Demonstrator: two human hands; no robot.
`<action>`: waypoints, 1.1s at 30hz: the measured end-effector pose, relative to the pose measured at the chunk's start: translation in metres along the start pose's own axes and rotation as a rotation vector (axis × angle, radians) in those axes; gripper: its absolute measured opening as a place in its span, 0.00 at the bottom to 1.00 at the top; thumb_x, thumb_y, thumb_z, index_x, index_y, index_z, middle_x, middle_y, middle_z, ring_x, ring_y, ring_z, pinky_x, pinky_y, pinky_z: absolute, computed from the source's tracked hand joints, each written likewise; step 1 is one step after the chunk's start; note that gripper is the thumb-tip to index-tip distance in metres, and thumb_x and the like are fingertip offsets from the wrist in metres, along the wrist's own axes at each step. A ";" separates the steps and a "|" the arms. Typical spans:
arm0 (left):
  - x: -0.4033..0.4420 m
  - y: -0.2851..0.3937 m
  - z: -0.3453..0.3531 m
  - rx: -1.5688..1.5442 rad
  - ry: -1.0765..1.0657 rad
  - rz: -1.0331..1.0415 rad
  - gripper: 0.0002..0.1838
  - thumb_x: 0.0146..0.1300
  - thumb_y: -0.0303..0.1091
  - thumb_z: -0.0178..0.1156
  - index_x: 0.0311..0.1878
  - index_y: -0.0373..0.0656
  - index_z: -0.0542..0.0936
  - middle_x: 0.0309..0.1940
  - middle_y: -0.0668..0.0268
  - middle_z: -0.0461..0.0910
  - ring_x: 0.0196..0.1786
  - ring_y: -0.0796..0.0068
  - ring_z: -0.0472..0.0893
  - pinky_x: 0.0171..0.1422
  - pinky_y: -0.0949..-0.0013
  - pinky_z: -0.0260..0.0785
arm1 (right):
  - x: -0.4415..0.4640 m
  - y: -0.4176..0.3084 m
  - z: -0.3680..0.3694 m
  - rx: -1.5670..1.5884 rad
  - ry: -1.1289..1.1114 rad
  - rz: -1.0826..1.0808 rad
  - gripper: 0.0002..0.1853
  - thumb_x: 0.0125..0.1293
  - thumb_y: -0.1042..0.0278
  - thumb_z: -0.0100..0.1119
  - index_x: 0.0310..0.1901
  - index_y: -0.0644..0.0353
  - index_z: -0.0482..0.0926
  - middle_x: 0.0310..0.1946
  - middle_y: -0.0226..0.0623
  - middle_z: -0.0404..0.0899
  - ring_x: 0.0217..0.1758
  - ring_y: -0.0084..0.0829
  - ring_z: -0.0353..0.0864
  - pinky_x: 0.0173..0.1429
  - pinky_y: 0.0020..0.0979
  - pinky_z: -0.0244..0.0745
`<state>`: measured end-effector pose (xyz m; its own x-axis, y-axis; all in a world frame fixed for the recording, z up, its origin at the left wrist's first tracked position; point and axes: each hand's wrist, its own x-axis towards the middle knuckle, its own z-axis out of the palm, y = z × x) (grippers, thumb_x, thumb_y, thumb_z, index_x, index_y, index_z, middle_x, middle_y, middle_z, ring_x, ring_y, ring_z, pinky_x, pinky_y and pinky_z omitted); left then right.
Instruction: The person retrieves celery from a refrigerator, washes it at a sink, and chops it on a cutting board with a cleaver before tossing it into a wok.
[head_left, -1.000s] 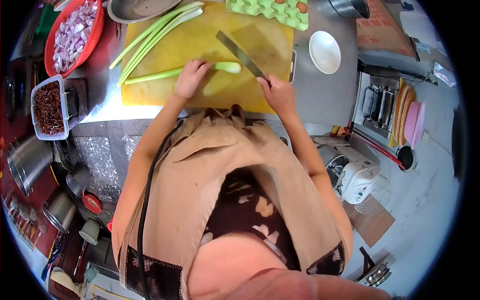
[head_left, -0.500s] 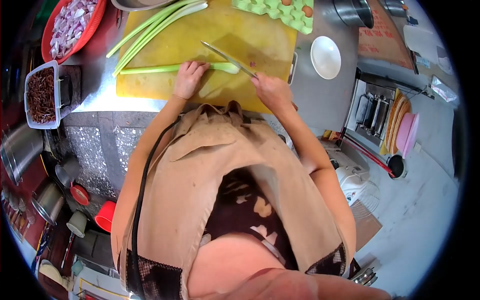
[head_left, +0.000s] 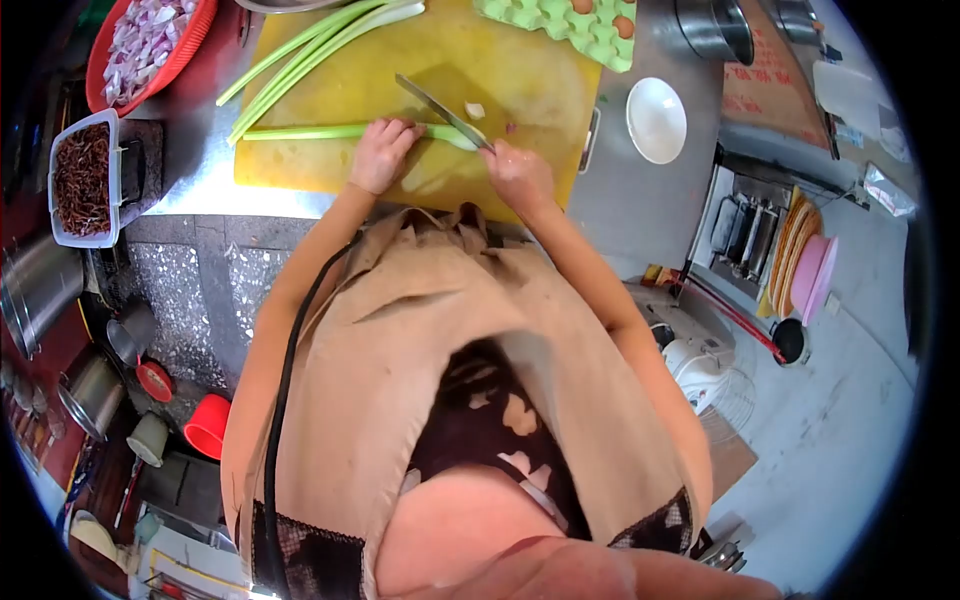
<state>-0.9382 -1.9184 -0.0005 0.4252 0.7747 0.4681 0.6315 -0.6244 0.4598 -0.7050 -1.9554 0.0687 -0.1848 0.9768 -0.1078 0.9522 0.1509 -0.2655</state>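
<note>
Your left hand (head_left: pixel 385 155) is closed over the single green stalk (head_left: pixel 310 132), pressing it down on the near part of the yellow board (head_left: pixel 530 75). Your right hand (head_left: pixel 521 178) grips the knife (head_left: pixel 440 108) — its blade slants far and left over the stalk's thick right end. A small pale piece (head_left: pixel 474 110) lies just beyond the blade. More green stalks (head_left: pixel 320 55) rest on the board's far left; the egg tray (head_left: pixel 570 25) sits at its far right corner — the white bowl (head_left: pixel 656 121) stands right of the board.
</note>
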 end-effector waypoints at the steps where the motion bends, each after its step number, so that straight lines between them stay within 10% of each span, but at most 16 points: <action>1: 0.003 0.001 -0.004 0.016 -0.003 -0.002 0.14 0.52 0.27 0.58 0.44 0.45 0.81 0.39 0.67 0.78 0.41 0.65 0.75 0.46 0.65 0.69 | 0.007 -0.009 -0.009 0.046 0.018 0.020 0.15 0.67 0.56 0.51 0.27 0.57 0.75 0.19 0.48 0.77 0.23 0.51 0.78 0.26 0.50 0.72; 33: -0.018 -0.008 -0.021 -0.012 -0.003 -0.019 0.12 0.52 0.24 0.56 0.41 0.42 0.81 0.40 0.63 0.80 0.40 0.62 0.78 0.45 0.65 0.72 | 0.009 -0.042 -0.027 0.064 -0.181 0.112 0.16 0.67 0.54 0.49 0.32 0.58 0.77 0.28 0.51 0.80 0.33 0.55 0.80 0.39 0.52 0.73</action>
<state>-0.9645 -1.9297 0.0034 0.4151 0.7866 0.4570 0.6316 -0.6108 0.4775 -0.7404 -1.9486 0.1049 -0.1244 0.9431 -0.3085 0.9530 0.0270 -0.3018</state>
